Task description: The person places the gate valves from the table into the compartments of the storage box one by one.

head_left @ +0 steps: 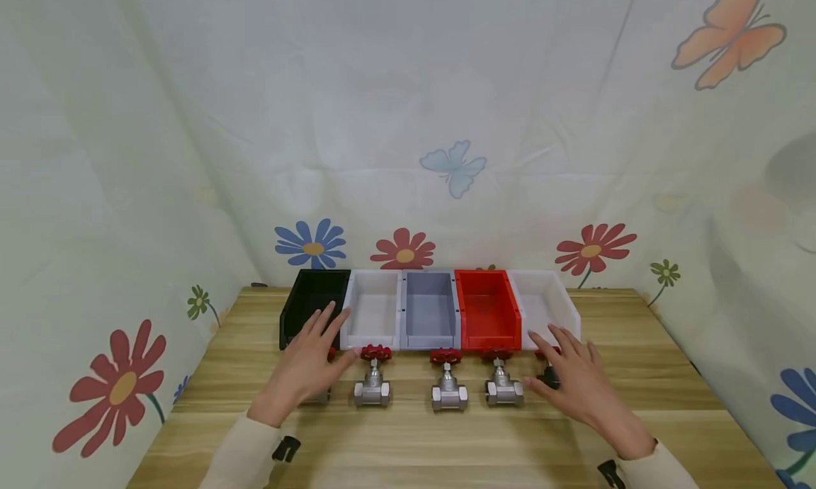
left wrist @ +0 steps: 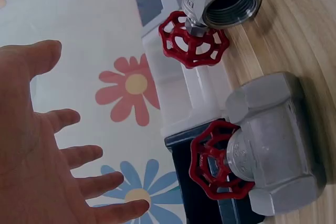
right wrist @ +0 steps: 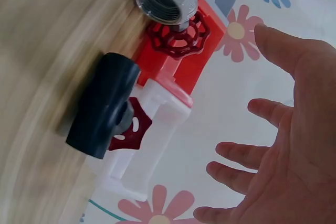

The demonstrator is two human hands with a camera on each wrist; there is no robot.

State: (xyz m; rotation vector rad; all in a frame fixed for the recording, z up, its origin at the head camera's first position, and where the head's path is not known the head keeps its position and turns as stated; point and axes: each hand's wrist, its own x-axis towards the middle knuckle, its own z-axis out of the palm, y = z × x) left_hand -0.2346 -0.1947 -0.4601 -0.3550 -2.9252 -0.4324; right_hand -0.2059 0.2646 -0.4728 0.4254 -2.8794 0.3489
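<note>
My left hand [head_left: 304, 368] hovers with fingers spread above the leftmost metal valve [left wrist: 278, 140], which it mostly hides in the head view. That valve has a red handwheel [left wrist: 210, 166]. To its right stand a second metal valve [head_left: 372, 391], a third valve [head_left: 449, 395] and a fourth valve [head_left: 503, 390], all topped by red handwheels. My right hand [head_left: 579, 381], fingers apart, is over a black-bodied valve [right wrist: 102, 106] with a dark red handwheel [right wrist: 134, 127]. Neither hand holds anything; both wrist views show the fingers apart from the valves.
Behind the valves, a row of bins stands side by side: black [head_left: 288, 319], white [head_left: 370, 341], grey [head_left: 431, 343], red [head_left: 491, 339] and white [head_left: 571, 312]. The wooden table [head_left: 408, 450] runs up to a flower-printed cloth [head_left: 408, 85] at the back and sides.
</note>
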